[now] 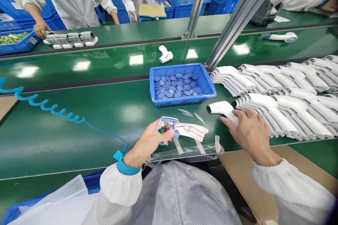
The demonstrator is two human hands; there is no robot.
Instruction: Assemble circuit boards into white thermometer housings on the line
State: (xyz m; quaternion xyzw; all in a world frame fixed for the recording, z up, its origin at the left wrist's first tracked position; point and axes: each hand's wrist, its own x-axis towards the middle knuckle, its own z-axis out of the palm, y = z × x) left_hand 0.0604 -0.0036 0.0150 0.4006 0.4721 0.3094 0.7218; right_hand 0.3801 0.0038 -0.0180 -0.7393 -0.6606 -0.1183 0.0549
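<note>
My left hand (154, 135) is closed round an open thermometer housing half (191, 130), with a green circuit board, red and black wires and a blue part showing inside it. The handle of that half points right. To the right, my right hand (248, 132) grips a white housing shell (224, 109) at the front of the stacked shells, its fingers bent over the handle part. A blue bin (183, 102) of small blue oval parts stands just beyond both hands.
Rows of stacked white shells (285, 109) fill the right side. A metal post (237, 21) rises behind the bin. On the belt lie assembled thermometers (166, 55). A coiled blue cord (60, 110) runs to my left wrist strap. Co-workers (71, 0) stand across the line.
</note>
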